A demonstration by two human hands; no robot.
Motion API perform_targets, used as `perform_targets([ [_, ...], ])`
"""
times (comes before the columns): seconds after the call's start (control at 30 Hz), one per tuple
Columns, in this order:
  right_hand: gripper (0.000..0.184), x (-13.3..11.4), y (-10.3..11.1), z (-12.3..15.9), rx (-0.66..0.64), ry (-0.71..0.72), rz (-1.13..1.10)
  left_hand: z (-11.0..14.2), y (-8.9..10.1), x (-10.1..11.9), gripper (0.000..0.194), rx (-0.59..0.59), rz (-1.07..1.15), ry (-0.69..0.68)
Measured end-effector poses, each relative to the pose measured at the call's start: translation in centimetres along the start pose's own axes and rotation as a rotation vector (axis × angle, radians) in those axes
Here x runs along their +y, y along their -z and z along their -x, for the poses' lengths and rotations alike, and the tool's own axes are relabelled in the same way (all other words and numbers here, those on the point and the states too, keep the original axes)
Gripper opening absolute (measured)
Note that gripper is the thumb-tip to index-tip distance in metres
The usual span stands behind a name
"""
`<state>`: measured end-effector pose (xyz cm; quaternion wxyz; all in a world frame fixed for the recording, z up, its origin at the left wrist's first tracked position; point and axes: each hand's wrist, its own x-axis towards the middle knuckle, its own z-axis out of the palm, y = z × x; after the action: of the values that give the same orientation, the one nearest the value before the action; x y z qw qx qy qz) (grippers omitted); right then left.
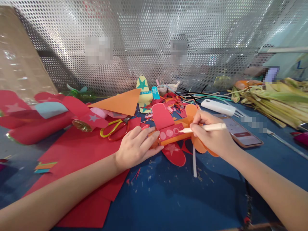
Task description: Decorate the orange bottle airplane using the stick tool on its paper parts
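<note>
Left hand (pixel 139 146) and right hand (pixel 211 133) are apart, one at each end of a paper model (pixel 172 134). On the left, the fingers are extended and slightly parted, their tips against the model's end; the right is closed around a white pen (pixel 208 127), its tip at the last pale ring.

The model lies on the blue tabletop (pixel 180 199), between the two hands. Its orange body carries a red strip along the side with a row of pale circles, filled toward the left and outlined near the pen. A rounded red flap stands above, a rounded red piece with a pale star spreads below, and rounded orange pieces sit at the right end, partly behind the hand.

Red sheets (pixel 89 166) lie under the left forearm, their edges stopping short of the model, with scissors (pixel 115 130) on top. Just beyond the model are loose paper scraps (pixel 173 102), and a perforated metal panel (pixel 149 41) bounds the far side. A phone (pixel 243 131) and a white-handled tool (pixel 218 107) crowd the right. Between the forearms, blue surface opens toward the person, crossed by a narrow white strip (pixel 194 163) and dotted with tiny bits.
</note>
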<state>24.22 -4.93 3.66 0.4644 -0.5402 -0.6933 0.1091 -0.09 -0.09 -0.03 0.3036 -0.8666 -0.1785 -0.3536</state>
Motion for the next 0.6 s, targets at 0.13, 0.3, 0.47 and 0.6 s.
perform_targets([
  [0.13,0.02,0.02,0.04,0.02,0.006,-0.001,-0.006,-0.01,-0.04,-0.02,0.036,-0.002,-0.004,0.001],
  [0.3,0.019,0.11,0.05,0.04,0.0,0.002,-0.007,-0.02,0.02,-0.01,0.038,0.005,-0.005,-0.005],
  [0.47,0.018,0.16,0.01,0.03,-0.005,0.01,-0.015,-0.06,0.05,0.01,0.037,-0.002,-0.009,-0.005],
  [0.6,0.018,0.08,0.04,0.01,0.004,0.014,-0.008,-0.05,0.02,0.02,0.037,0.0,-0.004,-0.003],
])
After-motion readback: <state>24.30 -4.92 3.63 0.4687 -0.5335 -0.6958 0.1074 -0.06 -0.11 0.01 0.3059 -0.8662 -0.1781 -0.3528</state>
